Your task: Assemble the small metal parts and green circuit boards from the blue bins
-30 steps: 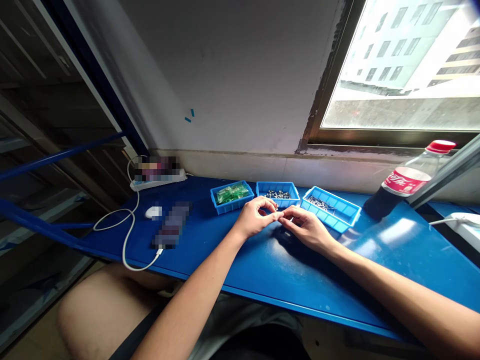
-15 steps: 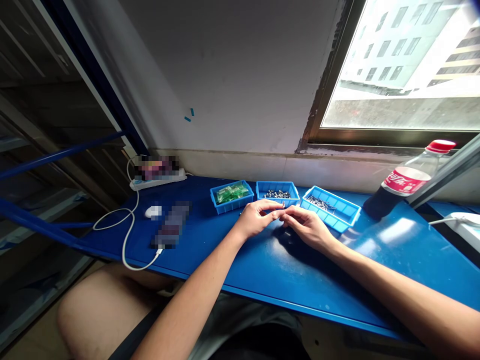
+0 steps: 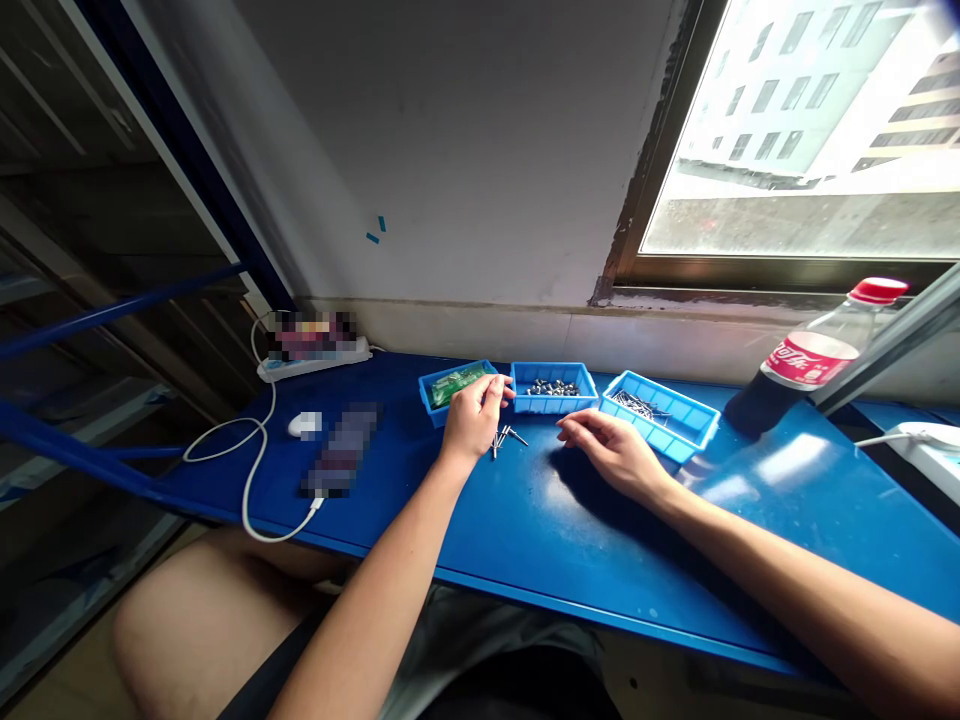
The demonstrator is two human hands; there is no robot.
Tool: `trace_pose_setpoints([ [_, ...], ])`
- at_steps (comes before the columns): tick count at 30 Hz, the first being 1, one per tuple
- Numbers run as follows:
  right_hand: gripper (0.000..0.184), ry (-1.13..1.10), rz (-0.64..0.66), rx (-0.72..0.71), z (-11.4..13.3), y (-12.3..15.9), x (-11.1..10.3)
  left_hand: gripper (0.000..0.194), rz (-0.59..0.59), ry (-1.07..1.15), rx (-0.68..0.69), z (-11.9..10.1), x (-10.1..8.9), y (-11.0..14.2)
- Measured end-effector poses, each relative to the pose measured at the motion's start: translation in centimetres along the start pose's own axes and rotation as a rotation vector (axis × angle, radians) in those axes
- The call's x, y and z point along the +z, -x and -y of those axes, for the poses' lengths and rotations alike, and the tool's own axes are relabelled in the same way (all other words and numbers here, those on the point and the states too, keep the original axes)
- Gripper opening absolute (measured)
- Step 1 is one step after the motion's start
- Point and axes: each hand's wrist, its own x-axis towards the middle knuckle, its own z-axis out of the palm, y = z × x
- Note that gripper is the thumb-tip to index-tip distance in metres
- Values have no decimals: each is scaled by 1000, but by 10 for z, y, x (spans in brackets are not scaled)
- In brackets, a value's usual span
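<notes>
My left hand (image 3: pixel 472 415) hovers beside the small blue bin (image 3: pixel 461 405) of green pieces (image 3: pixel 459 382). Its fingers are curled together, and whatever they may hold is hidden. Just under it on the table lie several slim metal screw-like pieces (image 3: pixel 504 440). To the right, my right hand (image 3: pixel 611 450) is closed, thumb against fingertips, low over the table; anything pinched there is too small to make out. A middle blue bin (image 3: pixel 555 404) holds small metal parts (image 3: pixel 553 387). The right blue bin (image 3: pixel 690 435) contains thin metal pieces (image 3: pixel 637 404) like screws or pins.
A cola bottle (image 3: pixel 806 360) stands at the back right, near a white power strip (image 3: pixel 919 450). On the left are a blurred phone-like object (image 3: pixel 341 450), its white cable (image 3: pixel 251 490) and a small white item (image 3: pixel 305 425). A wall and window (image 3: pixel 795 180) bound the blue table (image 3: pixel 540 540).
My hands have parted. The left one moved left toward the bin of green pieces, baring the metal pieces on the table. The right hand stayed nearly in place.
</notes>
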Motion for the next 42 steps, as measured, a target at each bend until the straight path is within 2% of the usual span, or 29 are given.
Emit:
trace_pose_setpoints([
  [4,29,237,111,-200,9,4,5,30,101,-270,153,2,-6,3],
  [7,30,253,110,-209,9,4,5,29,175,-536,215,-1,-7,7],
  [11,31,237,89,-174,7,3,4,38,166,-802,111,-9,-4,13],
  [14,29,235,100,-179,7,3,4,51,192,-877,19,-14,5,20],
  [17,29,237,105,-177,8,4,3,49,255,-919,-9,-14,19,27],
  [24,26,246,81,-183,7,3,5,30,384,-863,96,-11,37,28],
  [29,19,316,14,-294,1,3,6,15,459,-680,229,-9,43,23],
  [33,22,389,6,-345,1,2,6,13,473,-534,275,-2,40,19],
  [42,24,460,57,-302,-11,-3,5,16,431,-358,243,5,27,18],
])
